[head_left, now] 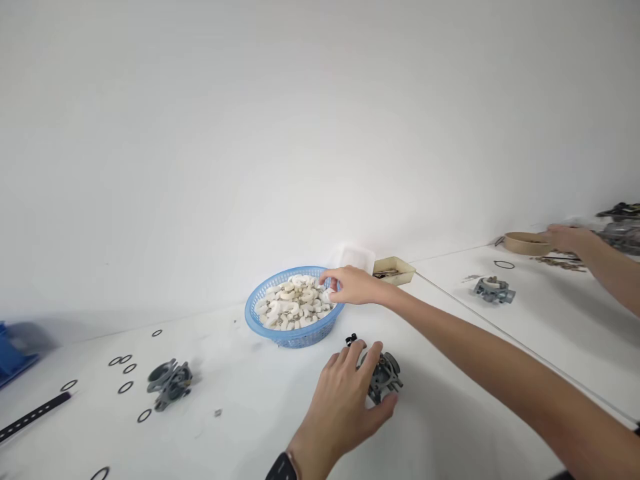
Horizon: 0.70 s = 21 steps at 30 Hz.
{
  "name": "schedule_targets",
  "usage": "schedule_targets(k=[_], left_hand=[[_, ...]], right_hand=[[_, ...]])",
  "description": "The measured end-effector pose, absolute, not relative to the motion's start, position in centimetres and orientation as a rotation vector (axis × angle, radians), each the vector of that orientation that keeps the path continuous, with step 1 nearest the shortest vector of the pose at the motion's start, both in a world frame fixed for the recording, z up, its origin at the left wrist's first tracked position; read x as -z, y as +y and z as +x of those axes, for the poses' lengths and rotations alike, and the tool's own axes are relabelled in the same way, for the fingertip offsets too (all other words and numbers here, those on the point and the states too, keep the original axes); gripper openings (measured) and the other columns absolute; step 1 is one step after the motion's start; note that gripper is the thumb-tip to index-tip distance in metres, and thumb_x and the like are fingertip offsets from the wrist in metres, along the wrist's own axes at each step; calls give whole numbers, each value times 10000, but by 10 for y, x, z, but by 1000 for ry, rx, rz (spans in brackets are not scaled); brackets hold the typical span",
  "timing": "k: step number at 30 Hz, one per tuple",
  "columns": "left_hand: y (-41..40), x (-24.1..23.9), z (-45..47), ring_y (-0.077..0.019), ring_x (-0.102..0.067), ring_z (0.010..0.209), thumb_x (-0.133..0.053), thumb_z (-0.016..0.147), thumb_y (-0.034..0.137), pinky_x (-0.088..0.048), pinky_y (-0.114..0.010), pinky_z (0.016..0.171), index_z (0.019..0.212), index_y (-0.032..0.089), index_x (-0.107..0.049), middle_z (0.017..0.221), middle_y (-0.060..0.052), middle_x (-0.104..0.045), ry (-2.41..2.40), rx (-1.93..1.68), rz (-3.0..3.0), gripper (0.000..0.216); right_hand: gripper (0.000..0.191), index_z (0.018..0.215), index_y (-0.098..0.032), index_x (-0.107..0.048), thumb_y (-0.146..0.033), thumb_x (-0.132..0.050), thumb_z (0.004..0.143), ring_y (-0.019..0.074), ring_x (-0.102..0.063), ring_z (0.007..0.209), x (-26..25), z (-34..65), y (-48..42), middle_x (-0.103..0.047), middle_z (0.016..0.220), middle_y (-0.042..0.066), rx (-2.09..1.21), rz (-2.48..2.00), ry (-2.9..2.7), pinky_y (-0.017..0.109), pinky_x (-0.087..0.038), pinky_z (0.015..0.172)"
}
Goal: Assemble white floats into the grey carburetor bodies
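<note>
My left hand [347, 393], with a dark watch on its wrist, is spread over a grey metal carburetor [386, 375] on the white table, its fingers and thumb around the body. Part of the carburetor is hidden under that hand. Beyond it, my right hand [356, 285] reaches over the rim of a blue plastic basket [300, 339]. Its bent fingers close on a white plastic float [328, 296] at the basket's right side. Many similar white U-shaped floats [293, 303] fill the basket. A small black fitting [351, 339] shows just past my left fingertips.
Another carburetor [170, 383] stands at left among several black rubber rings [125, 387]. A black perforated strap [35, 417] and blue bin [15, 353] lie farther left. Behind the basket is a yellowish tray [400, 272]. At right, another person's hand [570, 237] touches a tan round container [525, 245].
</note>
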<state>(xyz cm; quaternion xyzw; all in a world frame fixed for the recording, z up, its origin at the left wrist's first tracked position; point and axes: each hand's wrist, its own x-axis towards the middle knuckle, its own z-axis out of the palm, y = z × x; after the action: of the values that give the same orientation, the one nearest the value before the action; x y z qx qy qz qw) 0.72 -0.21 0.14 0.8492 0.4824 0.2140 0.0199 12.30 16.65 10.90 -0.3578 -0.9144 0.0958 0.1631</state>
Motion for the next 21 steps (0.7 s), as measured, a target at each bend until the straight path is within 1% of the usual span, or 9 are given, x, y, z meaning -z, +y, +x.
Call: schedule_targets(k=[3,5,7,9,10,12,15,18,21], left_hand=[[1,-1,6,-402,-648,1243,-723,925,447,-570,-583,1006,1525,196,-488,1415,-186,-642,1528,-812,2555,692],[3,-3,6,-383,-670,1212,-686,952,450,-576,-568,999,1460,182,-550,1341,-175,-689,1556,-941,2451,591],[3,-6,5,-359,-693,1172,-646,980,445,-588,-547,979,1386,182,-608,1273,-157,-721,1569,-1061,2338,486],[2,-8,5,-341,-701,1161,-625,998,448,-597,-525,969,1338,186,-640,1246,-146,-734,1568,-1161,2240,430],[1,-9,4,-332,-702,1163,-617,1006,450,-601,-512,967,1344,189,-640,1246,-141,-736,1561,-1205,2200,427],[0,-9,5,-312,-701,1174,-610,1020,448,-605,-488,971,1399,198,-613,1271,-136,-735,1534,-1284,2142,454],[0,-8,6,-302,-700,1192,-657,996,416,-605,-473,991,1473,203,-566,1327,-137,-727,1476,-1358,2113,531],[1,-7,8,-296,-715,1170,-728,942,360,-609,-456,997,1418,214,-617,1310,-121,-746,1435,-1384,2115,510],[-1,-8,12,-269,-742,1092,-762,914,314,-623,-408,960,1326,227,-676,1228,-93,-779,1414,-1450,2102,430]], right_hand=[[393,1270,-270,-690,-200,-652,884,171,-657,831,-96,167,145,-739,1013,11,-409,-902,-2500,275,-536,737],[396,1277,-263,-690,-206,-638,889,173,-642,816,-83,190,132,-738,1019,23,-458,-848,-2449,289,-553,740],[339,1243,-256,-701,-228,-638,911,165,-620,757,-68,205,119,-736,985,30,-443,-741,-2336,301,-561,715],[308,1228,-256,-694,-200,-632,931,169,-630,748,-52,214,110,-744,955,31,-297,-570,-2251,308,-566,702],[319,1242,-257,-682,-171,-628,939,179,-659,788,-45,216,106,-752,968,38,-181,-471,-2234,318,-575,724],[386,1297,-257,-646,-112,-632,939,197,-701,857,-31,217,100,-763,1003,55,67,-296,-2208,339,-590,756],[526,1384,-256,-580,-62,-672,904,198,-706,801,-14,215,96,-764,1008,68,241,-168,-2129,345,-599,702],[605,1418,-257,-535,-37,-702,879,205,-712,804,2,215,93,-760,993,75,131,-145,-2058,344,-615,691],[576,1397,-289,-542,-65,-718,896,212,-728,838,12,218,87,-751,988,69,2,-124,-2062,345,-638,724]])
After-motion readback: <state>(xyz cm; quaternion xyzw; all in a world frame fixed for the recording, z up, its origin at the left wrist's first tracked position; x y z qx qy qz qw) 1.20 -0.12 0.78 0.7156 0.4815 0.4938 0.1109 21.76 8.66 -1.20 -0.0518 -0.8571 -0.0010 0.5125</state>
